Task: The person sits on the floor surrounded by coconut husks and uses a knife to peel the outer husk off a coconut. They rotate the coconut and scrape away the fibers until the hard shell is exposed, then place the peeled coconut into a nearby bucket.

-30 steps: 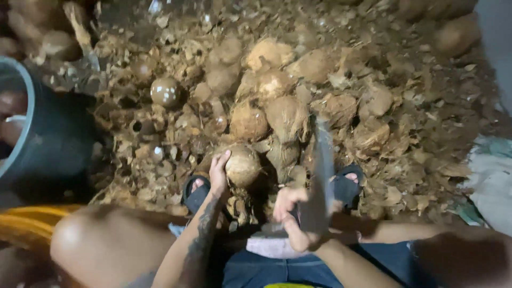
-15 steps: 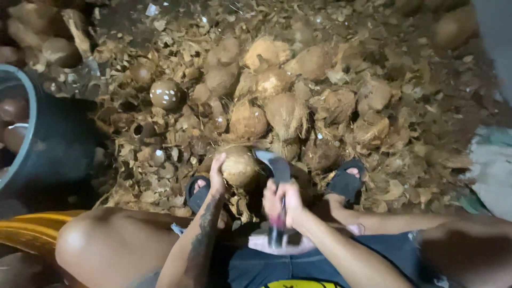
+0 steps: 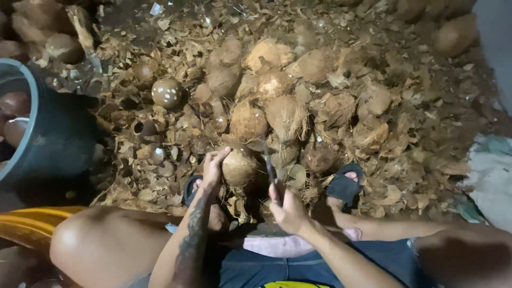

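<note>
Husk scraps are covering the dim ground all around, and I am watching a coconut sitting on them between the two sandalled feet. I am seeing the left hand pressing against its left side, fingers curled over the top, holding it steady. Just to its right, the right hand is gripping the handle of a knife, whose dark blade is standing edge-on beside the nut; whether it is touching the shell I cannot tell. Beyond it a heap of husked coconuts is lying, one round brown nut resting apart on the left. A dark bucket is holding more nuts at the far left.
</note>
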